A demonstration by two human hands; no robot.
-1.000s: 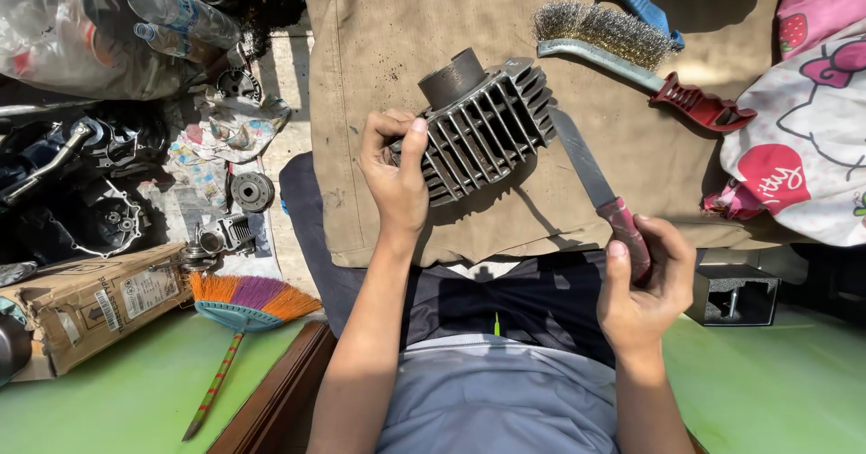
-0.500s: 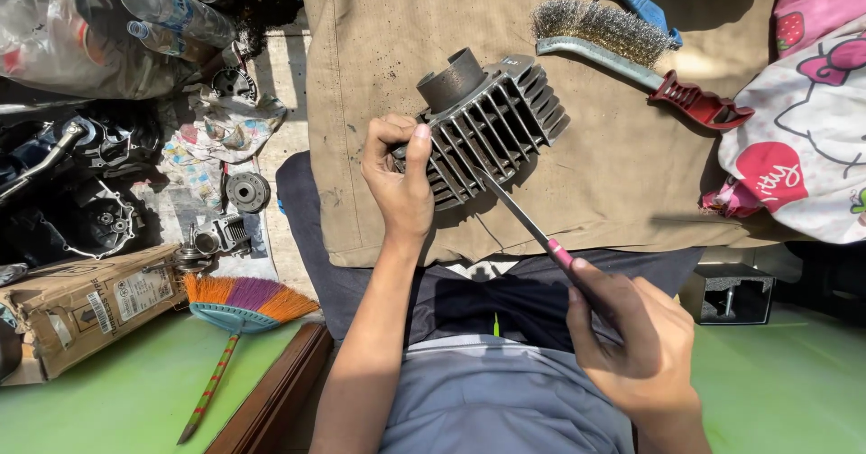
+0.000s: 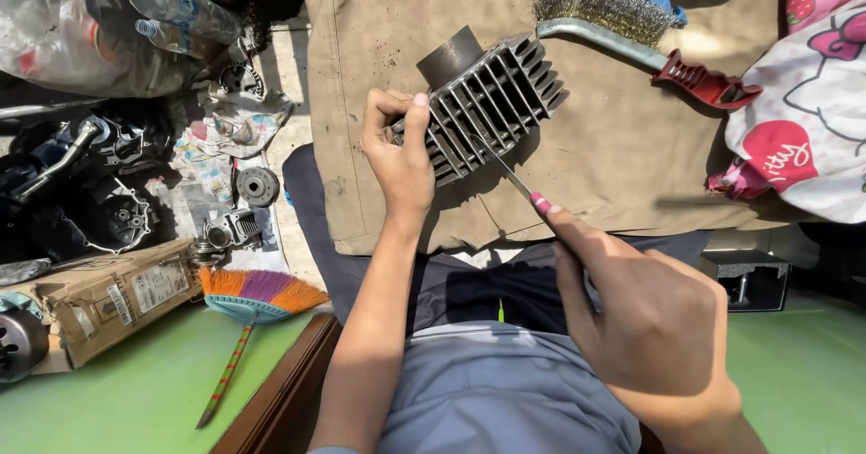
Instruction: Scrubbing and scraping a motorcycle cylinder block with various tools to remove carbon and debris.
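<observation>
2 hands (image 3: 401,161) busy | cylinder (image 3: 487,102), blade (image 3: 505,170) gripped | tan cloth (image 3: 595,147), green floor (image 3: 135,391)

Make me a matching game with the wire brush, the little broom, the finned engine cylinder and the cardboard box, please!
Things:
1. wire brush
2. little broom
3. finned engine cylinder
4. cardboard box

Places:
A. gripped by the left hand
B. far left, on the green floor
C. top of the tan cloth, red handle
D. beside the box, rainbow bristles

Pairs: 1-C, 2-D, 3-A, 4-B
</observation>
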